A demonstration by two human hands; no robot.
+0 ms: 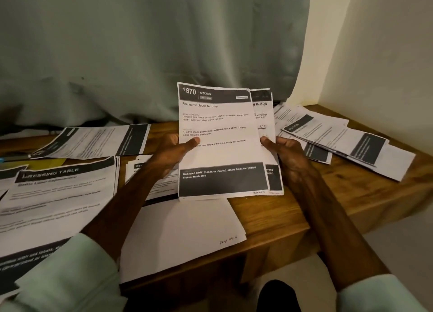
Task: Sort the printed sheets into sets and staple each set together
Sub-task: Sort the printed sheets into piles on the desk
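Two printed sheets at least make up the held set (222,152): front pg headed "1670 KITCHEN", peel garlic cloves, w/ a second sheet (263,105) behind it, slid out to the right so a strip of its hdr and text shows. Can't tell if more pgs sit behind. The set is up off the wooden table (328,194), near upright, facing the camera. Its bottom edge hangs over a blank-looking sheet (182,229) w/ a handwritten pg note at one corner.

Left hand (171,154) grips the set's left edge about mid-height, thumb (191,143) pressed on the front, fingers hidden behind. Right hand (288,157) pinches the right edge at the same level, thumb (266,140) on the front. So the set lies btwn the two hands, both holding it.

Step, as I read it: collating, i.e. checking the hdr and pg order before stapling. The two sheets aren't flush, so the next move prob. calls for sliding or tapping them into line. After that, a firm one-hand hold at a corner while the other hand fetches a stapler. No stapler that I can make out. A pale dot at the front pg's top right corner may be a staple, too small to say.

Outward: a "DRESSING TABLE" sheet (58,194) lies flat at left, w/ more sheets (93,140) beyond it. A fanned pile (339,138) sits at right near the wall corner, and a grey-green curtain (140,53) hangs behind.
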